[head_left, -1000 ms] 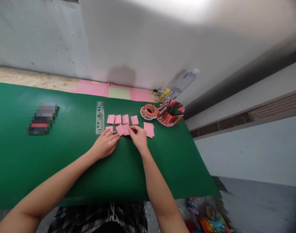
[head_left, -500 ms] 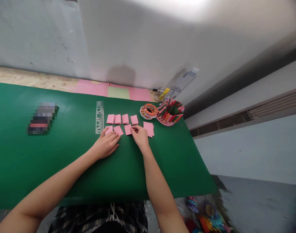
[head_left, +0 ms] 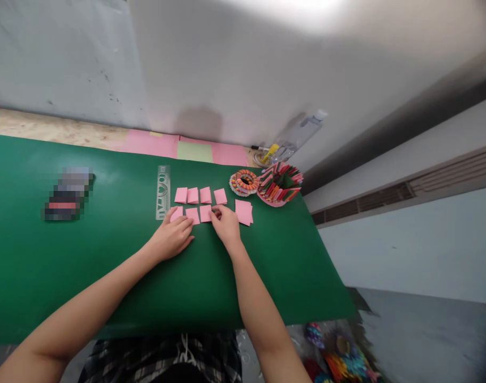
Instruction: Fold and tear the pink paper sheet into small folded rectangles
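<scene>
Several folded pink paper pieces (head_left: 181, 195) lie in two rows on the green table (head_left: 179, 287). My left hand (head_left: 172, 235) rests with fingers spread at the front row's left end, touching the leftmost piece (head_left: 176, 214) and the lower edge of the piece beside it (head_left: 192, 215). With thumb and fingertips, my right hand (head_left: 226, 223) pinches the right edge of the front row's right piece (head_left: 205, 213). Right of that hand sits a small stack of pink paper (head_left: 243, 211). A clear ruler (head_left: 162, 192) lies left of the rows.
A striped paper ring (head_left: 244, 182) and a round bundle of folded paper (head_left: 280, 184) stand at the right. Behind them are a clear bottle (head_left: 302, 135) and a yellow stick (head_left: 271, 153). A blurred-out dark object (head_left: 68, 193) lies at the left.
My right hand has moved left with the pink piece, now closer to its neighbour. That neighbouring piece has straightened. My left hand has shifted slightly left, and the leftmost piece with it.
</scene>
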A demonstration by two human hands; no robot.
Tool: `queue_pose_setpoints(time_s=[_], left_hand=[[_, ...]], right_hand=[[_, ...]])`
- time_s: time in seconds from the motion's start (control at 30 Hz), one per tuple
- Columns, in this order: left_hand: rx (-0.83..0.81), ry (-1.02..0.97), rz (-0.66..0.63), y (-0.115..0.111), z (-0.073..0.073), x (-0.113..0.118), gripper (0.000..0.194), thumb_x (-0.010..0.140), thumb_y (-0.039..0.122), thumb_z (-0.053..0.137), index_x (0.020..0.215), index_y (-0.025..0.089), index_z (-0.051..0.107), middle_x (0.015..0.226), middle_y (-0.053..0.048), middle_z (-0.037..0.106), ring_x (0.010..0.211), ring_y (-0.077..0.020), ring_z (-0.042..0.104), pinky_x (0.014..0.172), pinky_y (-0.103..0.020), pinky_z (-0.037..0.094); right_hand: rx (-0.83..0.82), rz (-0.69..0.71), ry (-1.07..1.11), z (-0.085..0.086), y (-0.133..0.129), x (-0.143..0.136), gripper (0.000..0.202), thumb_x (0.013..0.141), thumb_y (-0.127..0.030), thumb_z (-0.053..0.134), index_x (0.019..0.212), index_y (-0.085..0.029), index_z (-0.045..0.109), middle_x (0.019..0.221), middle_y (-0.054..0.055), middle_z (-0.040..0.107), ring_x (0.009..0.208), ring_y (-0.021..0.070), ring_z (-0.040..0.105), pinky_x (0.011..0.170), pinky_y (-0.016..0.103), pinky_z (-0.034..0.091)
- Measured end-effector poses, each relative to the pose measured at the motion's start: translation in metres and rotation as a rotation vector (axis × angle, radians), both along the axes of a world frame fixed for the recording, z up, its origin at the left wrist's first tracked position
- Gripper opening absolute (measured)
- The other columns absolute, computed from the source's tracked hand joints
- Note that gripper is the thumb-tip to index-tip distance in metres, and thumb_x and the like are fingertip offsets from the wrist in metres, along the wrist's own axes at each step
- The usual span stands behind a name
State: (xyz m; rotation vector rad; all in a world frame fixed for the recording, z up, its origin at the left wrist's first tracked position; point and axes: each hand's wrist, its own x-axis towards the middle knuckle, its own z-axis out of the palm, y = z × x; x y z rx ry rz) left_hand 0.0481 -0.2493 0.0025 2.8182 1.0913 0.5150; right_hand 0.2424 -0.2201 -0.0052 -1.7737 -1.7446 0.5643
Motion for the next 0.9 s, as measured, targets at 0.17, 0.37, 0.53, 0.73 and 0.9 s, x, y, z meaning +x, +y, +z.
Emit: queue_pose_setpoints(time_s=[0.17,0.37,0.53,0.73,0.9], left_hand=[[0.025,-0.022,0.002,0.001,0.006,-0.001,0.035,0.089,0.025,0.047,0.121,0.014,0.056,0.126,-0.016,0.057,0.122,-0.0317,0.048,0.109,-0.055,0.021],[0.034,-0.034,-0.067,0.000,0.009,-0.001,0.038,0.090,0.025,0.047,0.127,0.018,0.051,0.134,-0.012,0.053,0.130,-0.0303,0.040,0.110,-0.053,0.020],[0.058,-0.025,-0.096,-0.001,0.008,-0.001,0.036,0.090,0.024,0.047,0.125,0.018,0.053,0.132,-0.011,0.054,0.127,-0.0291,0.044,0.110,-0.053,0.019],[0.091,-0.048,-0.075,-0.001,0.010,-0.001,0.038,0.089,0.025,0.049,0.126,0.019,0.051,0.131,-0.011,0.056,0.125,-0.0275,0.045,0.111,-0.051,0.018],[0.118,-0.058,-0.086,-0.001,0.008,-0.001,0.037,0.089,0.025,0.049,0.125,0.018,0.052,0.131,-0.011,0.056,0.124,-0.0276,0.047,0.110,-0.052,0.019]], right_hand=[[0.092,-0.010,0.097,0.017,-0.002,0.029,0.033,0.080,-0.042,0.057,0.098,-0.015,0.066,0.081,0.008,0.068,0.070,0.0182,0.062,0.067,0.031,0.050],[0.046,0.010,-0.103,0.027,-0.010,0.092,0.045,0.072,-0.025,0.064,0.116,-0.019,0.061,0.116,0.010,0.065,0.104,0.0251,0.061,0.090,0.040,0.048],[-0.128,0.070,-0.174,0.018,-0.011,0.099,0.047,0.072,-0.019,0.064,0.118,-0.020,0.062,0.114,0.010,0.067,0.098,0.0250,0.065,0.088,0.040,0.050],[-0.130,0.066,-0.192,0.024,-0.013,0.096,0.032,0.079,-0.021,0.058,0.110,-0.023,0.067,0.108,0.007,0.070,0.094,0.0235,0.066,0.085,0.036,0.050],[-0.143,0.048,-0.184,0.028,-0.012,0.093,0.026,0.084,-0.017,0.049,0.095,-0.024,0.071,0.102,0.004,0.072,0.099,0.0223,0.066,0.088,0.035,0.048]])
